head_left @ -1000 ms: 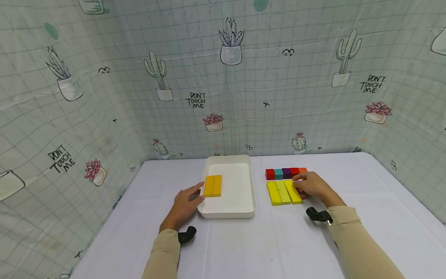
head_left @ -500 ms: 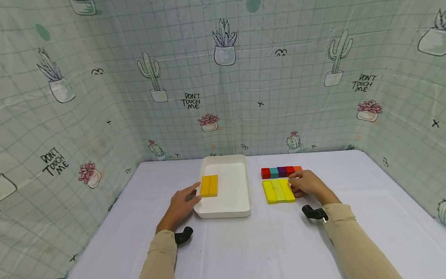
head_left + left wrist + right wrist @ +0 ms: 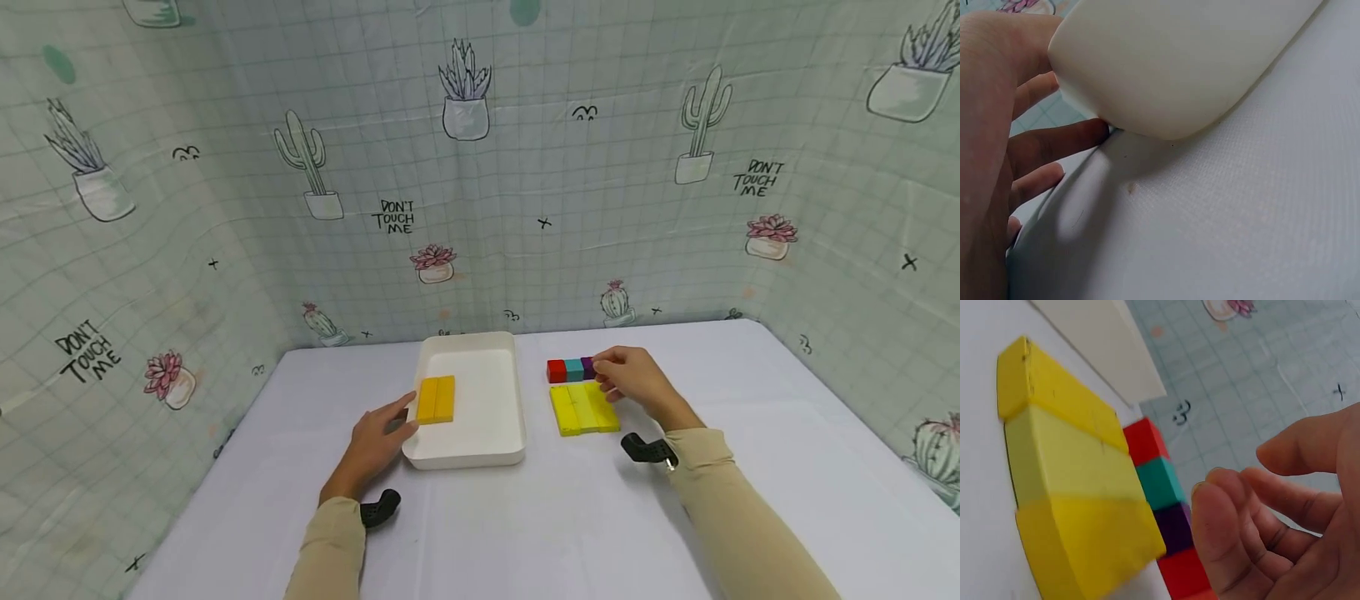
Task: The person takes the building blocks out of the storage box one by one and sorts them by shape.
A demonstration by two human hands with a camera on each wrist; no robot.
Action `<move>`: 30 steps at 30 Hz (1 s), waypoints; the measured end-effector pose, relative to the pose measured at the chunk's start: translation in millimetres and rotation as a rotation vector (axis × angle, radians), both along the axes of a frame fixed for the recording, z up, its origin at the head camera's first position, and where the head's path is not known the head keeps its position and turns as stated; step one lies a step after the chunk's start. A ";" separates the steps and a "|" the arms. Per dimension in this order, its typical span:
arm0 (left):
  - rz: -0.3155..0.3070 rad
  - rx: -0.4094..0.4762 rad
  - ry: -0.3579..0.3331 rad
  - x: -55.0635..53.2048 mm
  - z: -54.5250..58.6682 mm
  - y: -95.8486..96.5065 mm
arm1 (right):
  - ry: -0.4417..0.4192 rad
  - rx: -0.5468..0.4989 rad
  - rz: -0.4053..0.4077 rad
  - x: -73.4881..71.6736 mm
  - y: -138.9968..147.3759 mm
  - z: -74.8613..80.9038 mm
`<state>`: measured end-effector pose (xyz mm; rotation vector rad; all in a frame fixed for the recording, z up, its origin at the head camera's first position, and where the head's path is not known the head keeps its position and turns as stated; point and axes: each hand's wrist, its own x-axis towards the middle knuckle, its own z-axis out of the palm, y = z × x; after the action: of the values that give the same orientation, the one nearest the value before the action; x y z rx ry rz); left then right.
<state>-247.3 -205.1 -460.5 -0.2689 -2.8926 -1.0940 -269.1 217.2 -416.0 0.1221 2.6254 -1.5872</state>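
Note:
A white tray [image 3: 486, 392] stands on the table with two orange-yellow blocks [image 3: 436, 400] side by side at its left wall. My left hand [image 3: 369, 446] rests at the tray's left side, fingertips at the wall. To the right of the tray, three long yellow blocks [image 3: 583, 410] lie together in a flat square. Behind them runs a row of small blocks: red [image 3: 1146, 442], teal [image 3: 1160, 483], purple [image 3: 1174, 528], then red and orange. My right hand [image 3: 633, 382] hovers over this row's right end, fingers loosely bent and nothing between thumb and fingertips; in the head view it hides the last blocks.
A white cloth covers the table [image 3: 480, 533]. Patterned fabric walls [image 3: 510, 183] rise behind and at both sides. A black wrist strap mount [image 3: 648, 450] sticks out from the right wrist, and another mount [image 3: 381, 508] from the left.
The right hand has pushed the third yellow block against the other two, then let go and moved up toward the small blocks. The left hand stays at the tray. The head view has turned slightly right.

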 end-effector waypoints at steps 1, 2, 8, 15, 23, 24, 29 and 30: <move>0.003 0.008 0.007 0.8 -0.3 -2.3 | 0.012 -0.013 0.007 -1.2 -6.0 0.9; 0.001 0.012 0.016 1.6 -1.4 -4.1 | 0.020 -0.027 0.012 -2.4 -11.5 1.0; -0.046 0.033 0.052 6.4 -12.8 -7.0 | 0.035 -0.063 0.059 -7.7 -37.7 -1.5; -0.027 0.049 0.080 1.4 -7.2 -6.5 | 0.046 -0.152 0.083 -22.2 -64.5 13.3; -0.042 0.040 0.073 2.1 -5.9 -2.0 | -0.013 -0.192 0.099 -27.7 -89.6 16.9; -0.045 0.034 0.073 2.0 -5.5 -1.8 | -0.015 -0.191 0.105 -29.3 -93.0 17.0; -0.050 0.012 0.089 2.5 -2.6 -3.9 | -0.011 -0.214 0.163 -39.6 -113.5 20.0; -0.050 0.011 0.090 2.7 -2.1 -4.9 | -0.007 -0.221 0.173 -41.7 -117.8 20.5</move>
<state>-244.6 -210.0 -462.6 -0.3819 -2.8146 -1.0747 -310.8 99.5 -395.5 -0.1085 2.3601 -1.7948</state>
